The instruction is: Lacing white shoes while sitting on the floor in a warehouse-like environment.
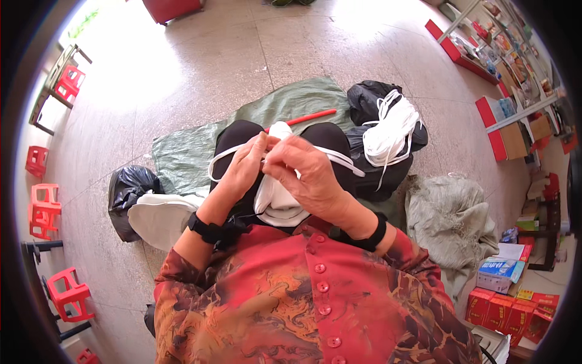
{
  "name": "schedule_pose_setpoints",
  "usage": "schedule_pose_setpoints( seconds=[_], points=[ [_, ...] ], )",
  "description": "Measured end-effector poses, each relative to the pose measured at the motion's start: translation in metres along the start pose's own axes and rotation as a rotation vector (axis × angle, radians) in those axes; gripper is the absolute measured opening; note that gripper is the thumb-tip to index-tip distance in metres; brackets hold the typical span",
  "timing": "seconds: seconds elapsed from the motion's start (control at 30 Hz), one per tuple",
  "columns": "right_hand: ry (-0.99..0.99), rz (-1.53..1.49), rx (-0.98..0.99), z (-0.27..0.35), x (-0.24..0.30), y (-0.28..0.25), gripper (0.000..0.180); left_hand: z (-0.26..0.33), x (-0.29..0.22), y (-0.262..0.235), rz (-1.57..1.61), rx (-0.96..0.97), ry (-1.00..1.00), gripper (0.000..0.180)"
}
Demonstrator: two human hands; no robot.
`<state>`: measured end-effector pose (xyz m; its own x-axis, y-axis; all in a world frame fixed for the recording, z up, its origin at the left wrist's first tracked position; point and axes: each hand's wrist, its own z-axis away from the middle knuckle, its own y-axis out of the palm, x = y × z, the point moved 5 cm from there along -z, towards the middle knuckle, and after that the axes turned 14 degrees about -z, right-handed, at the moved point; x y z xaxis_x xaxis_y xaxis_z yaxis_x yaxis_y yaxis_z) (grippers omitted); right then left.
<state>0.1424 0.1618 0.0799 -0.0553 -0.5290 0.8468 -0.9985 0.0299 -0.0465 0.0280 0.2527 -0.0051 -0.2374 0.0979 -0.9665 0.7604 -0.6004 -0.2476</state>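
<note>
A white shoe [282,199] rests between my knees, its opening toward me and its rounded tip pointing away. White lace [337,157] loops out to either side of it across my dark trousers. My left hand [244,167] is over the shoe's left side, thumb and fingers pressed together on the lace. Close beside it, my right hand [310,179] pinches the lace with curled fingers. My hands hide the middle of the shoe and the exact point where the fingertips meet. Dark bands circle both wrists.
Green woven sheeting [188,159] covers the floor ahead, with a red rod [312,116] above it. White lace bundle [391,130] lies on black bags at right. White shoe-shaped pieces [160,219] lie left by a black bag [134,188]. A pale sack [451,215] sits at right.
</note>
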Motion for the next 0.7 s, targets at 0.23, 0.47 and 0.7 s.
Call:
schedule_pose_setpoints(
  seconds=[0.23, 0.47, 0.7],
  points=[
    [0.401, -0.216, -0.157, 0.009, -0.064, -0.005, 0.009, 0.000, -0.023, 0.001, -0.388, 0.005, 0.363, 0.052],
    [0.448, -0.369, -0.127, 0.011, -0.072, -0.006, 0.012, -0.002, -0.044, -0.001, -0.612, 0.028, 0.403, 0.047],
    [0.491, -0.449, -0.241, 0.011, -0.085, -0.030, 0.014, 0.023, -0.056, -0.005, -0.667, -0.115, 0.330, 0.064]
  ],
)
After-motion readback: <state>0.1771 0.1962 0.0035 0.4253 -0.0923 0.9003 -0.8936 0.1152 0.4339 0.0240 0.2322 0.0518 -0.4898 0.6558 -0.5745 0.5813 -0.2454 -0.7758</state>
